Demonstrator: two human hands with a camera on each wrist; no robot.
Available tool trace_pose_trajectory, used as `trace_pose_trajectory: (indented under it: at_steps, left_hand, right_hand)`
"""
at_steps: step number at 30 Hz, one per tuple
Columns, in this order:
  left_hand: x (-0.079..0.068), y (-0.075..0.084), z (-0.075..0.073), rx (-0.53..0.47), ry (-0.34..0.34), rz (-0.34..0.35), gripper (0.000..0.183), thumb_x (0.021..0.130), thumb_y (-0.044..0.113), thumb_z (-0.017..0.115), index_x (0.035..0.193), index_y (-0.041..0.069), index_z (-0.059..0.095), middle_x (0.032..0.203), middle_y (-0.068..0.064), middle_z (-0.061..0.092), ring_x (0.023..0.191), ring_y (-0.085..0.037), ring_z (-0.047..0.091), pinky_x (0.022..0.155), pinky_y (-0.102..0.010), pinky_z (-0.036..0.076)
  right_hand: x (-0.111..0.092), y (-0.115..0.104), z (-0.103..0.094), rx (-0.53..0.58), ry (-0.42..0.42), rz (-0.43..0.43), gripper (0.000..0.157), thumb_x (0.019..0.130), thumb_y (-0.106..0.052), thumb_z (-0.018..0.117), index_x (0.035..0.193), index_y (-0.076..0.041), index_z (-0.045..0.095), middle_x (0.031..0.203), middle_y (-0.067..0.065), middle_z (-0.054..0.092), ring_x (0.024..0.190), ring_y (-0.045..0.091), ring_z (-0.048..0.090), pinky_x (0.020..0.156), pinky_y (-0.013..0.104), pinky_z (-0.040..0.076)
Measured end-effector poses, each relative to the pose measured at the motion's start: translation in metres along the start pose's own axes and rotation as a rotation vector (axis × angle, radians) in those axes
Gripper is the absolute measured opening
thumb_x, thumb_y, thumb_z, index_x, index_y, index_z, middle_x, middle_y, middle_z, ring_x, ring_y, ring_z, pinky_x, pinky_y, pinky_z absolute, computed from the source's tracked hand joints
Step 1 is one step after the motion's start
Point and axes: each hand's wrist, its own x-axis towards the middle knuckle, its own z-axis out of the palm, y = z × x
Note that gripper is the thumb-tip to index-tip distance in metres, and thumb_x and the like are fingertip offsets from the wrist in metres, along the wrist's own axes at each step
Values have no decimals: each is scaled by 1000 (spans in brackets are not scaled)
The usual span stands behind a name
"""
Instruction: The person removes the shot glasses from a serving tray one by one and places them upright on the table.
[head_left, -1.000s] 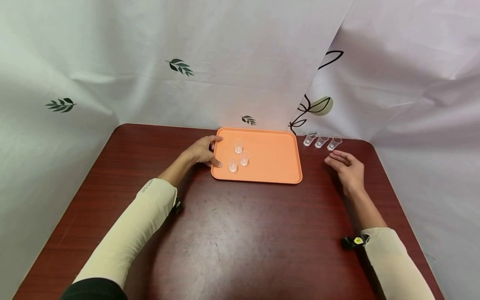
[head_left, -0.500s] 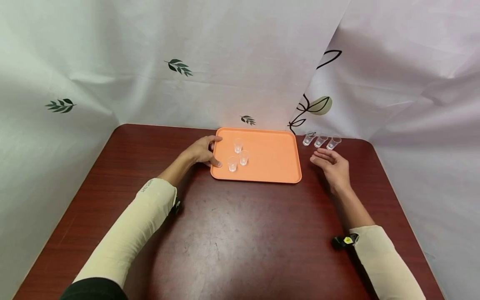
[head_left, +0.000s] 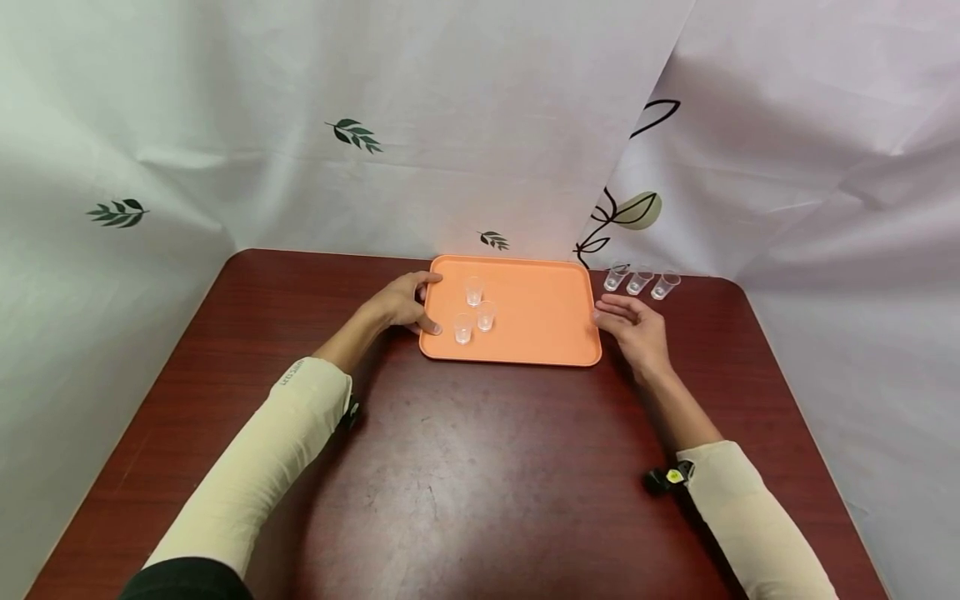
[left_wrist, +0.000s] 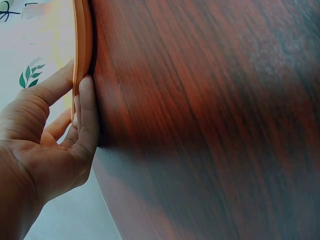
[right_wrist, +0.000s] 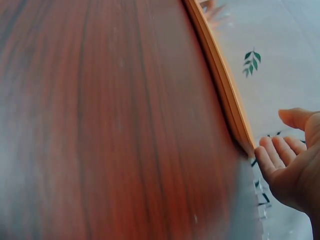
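Observation:
An orange tray (head_left: 540,312) lies at the back of the table, with three small clear plastic cups (head_left: 486,316) standing on its left half. My left hand (head_left: 402,302) grips the tray's left edge, thumb over the rim and fingers curled under it, as the left wrist view shows. At the opposite edge is my right hand (head_left: 637,335), its fingertips right at the rim. In the right wrist view, the right thumb (right_wrist: 295,119) is spread apart from the fingers and stands above the rim.
Three more clear cups (head_left: 640,281) stand in a row at the table's back right, just beyond the right hand. A white patterned cloth (head_left: 465,125) hangs close behind the dark red wooden table (head_left: 480,467).
My right hand has moved left, from in front of the row of cups to the tray's right edge. The left hand keeps its grip and the cups stay put.

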Motion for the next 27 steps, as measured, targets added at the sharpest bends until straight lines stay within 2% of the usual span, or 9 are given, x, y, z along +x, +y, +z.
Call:
trace_pose_trajectory:
  at_steps: [7,18,21,27]
  left_hand:
    - [1,-1,1,-12,1,3,111,82,-11,95,175,13,40,124,-12,38,85,-20,64,68,-29,70]
    - [1,0,1,8,0,2,110,83,-9,95,176,13,40,124,-13,39,85,-20,64,68,-29,70]
    - [1,1,1,9,2,-2,110,83,-10,95,175,14,40,125,-13,39,84,-20,64,68,-29,70]
    - [1,2,1,10,5,-6,109,83,-10,95,175,13,41,124,-13,39,84,-20,63,67,-28,70]
  right_hand:
    - [0,0,15,6,-46,-16,50,99,1,84,143,16,65,110,-5,84,98,-4,79,89,13,66]
    - [0,3,32,67,-96,-11,50,98,4,82,142,18,64,112,-1,84,101,-1,79,94,16,67]
    - [-1,3,38,72,-110,-5,49,98,5,82,142,18,64,116,5,83,102,0,79,95,17,67]
    - [-1,4,52,63,-148,13,51,98,4,83,144,18,64,131,26,78,99,0,80,95,20,68]
